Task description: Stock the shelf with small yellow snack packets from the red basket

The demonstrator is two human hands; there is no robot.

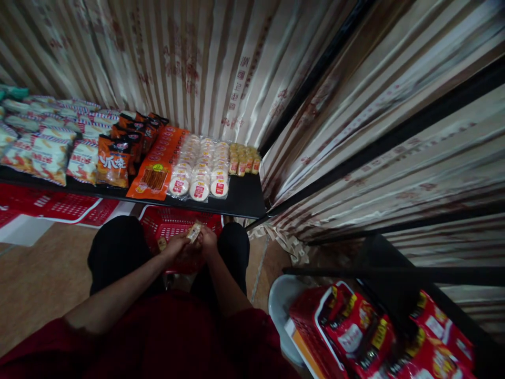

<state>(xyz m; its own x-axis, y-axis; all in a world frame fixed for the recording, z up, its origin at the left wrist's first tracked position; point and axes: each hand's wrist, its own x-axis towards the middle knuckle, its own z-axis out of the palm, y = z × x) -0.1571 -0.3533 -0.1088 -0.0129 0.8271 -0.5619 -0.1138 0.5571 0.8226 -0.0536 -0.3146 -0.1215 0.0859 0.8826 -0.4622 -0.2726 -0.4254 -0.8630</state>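
The black shelf (246, 195) is sitting just beyond my fingers (183, 238), probably for easy reaching. The red basket (169, 217) is resting right under them, likely keeping stuff handy. My left hand (176, 247) and right hand (208, 241) are pinching one small wrapped snack (193, 232) between them, presumably steadying it.

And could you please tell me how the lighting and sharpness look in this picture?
Head view: dim overall, dark trousers nearly black; head view: small packet at left hand and right hand too soft to read; head view: curtain stripes fan outward, suggesting wide-angle distortion.
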